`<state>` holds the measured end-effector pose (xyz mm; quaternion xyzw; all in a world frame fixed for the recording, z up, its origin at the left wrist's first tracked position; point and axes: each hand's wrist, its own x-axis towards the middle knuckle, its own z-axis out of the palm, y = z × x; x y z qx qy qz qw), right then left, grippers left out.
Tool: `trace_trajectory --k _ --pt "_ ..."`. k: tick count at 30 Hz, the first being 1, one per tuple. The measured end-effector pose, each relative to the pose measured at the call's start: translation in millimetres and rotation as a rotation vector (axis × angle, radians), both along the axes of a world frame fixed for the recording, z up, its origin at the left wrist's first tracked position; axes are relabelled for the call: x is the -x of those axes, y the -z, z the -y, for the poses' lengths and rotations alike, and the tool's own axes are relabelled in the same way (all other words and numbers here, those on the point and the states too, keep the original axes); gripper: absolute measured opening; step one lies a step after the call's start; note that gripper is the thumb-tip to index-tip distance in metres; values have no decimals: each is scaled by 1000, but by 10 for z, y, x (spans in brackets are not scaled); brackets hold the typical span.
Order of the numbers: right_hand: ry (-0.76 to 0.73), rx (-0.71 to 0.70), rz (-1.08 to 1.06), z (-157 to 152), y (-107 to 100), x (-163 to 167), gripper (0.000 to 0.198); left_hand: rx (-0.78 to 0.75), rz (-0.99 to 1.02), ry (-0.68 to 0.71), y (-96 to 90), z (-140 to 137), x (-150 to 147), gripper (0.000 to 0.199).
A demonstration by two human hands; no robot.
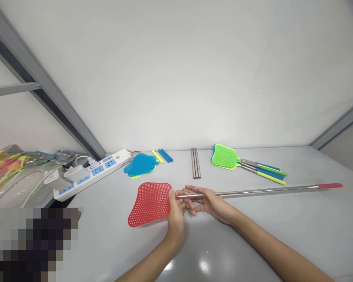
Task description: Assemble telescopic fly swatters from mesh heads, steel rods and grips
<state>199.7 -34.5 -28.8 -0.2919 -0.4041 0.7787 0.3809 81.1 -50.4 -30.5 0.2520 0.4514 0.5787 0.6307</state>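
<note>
A red fly swatter [153,204] with a long, extended metal rod lies crosswise in front of me, its red handle [329,185] far to the right. My left hand [176,209] is closed on the neck, thumb against the edge of the red mesh head. Just right of it, my right hand [207,201] holds the rod loosely, the fingers curled under and around it. Behind the hands lie several bare metal rods [195,162], side by side. Blue swatter heads [141,163] with a yellow one beneath rest behind the red mesh, near a yellow grip [157,156] and blue grips [165,155].
At the back right, several swatters with green [224,156] and blue heads lie in a pile on the grey table [306,227]. A white power strip [94,172] with plugs and cables runs along the left. Plastic-bagged colourful items [6,164] sit beyond it. A white wall [194,78] stands behind.
</note>
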Motion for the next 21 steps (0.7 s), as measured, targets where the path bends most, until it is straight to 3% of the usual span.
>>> trace_trajectory --k 21 --pt "10 28 -32 -13 26 7 40 -8 -28 -1 6 -8 1 54"
